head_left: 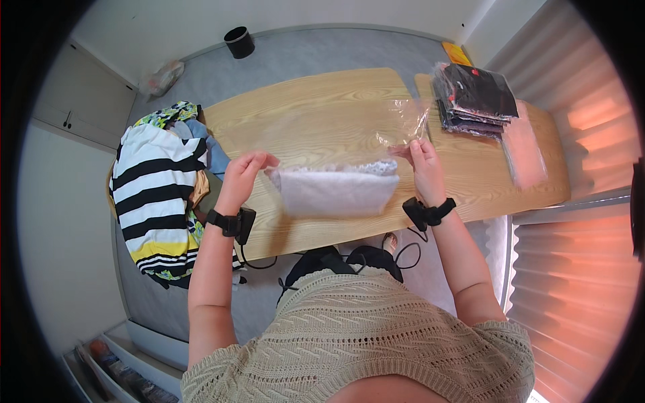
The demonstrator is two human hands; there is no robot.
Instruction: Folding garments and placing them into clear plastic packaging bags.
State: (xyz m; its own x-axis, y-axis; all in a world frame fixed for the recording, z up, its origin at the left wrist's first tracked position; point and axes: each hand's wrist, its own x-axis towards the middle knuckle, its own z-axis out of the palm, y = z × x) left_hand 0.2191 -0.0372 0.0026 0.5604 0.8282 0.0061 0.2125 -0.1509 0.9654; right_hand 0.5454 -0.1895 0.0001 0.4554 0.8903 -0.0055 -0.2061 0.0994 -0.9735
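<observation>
Between my hands hangs a transparent plastic bag with a folded pale garment in its lower part. The garment is whitish with a lavender tint, and a bluish patterned edge shows along its top. My left hand is closed with a pinch at the bag's left side. On the right side, my right hand pinches the film, thumb against fingers. The upper part of the bag stands up, crinkled and shiny, beyond the garment. Garment and bag look slightly blurred, held above the near part of the wooden table.
To the left lies a heap of clothes, with a striped garment on top. At the right, a stack of bagged dark garments stands beside flat pinkish plastic bags. A black bin stands on the far floor. Cables hang from my wrist devices.
</observation>
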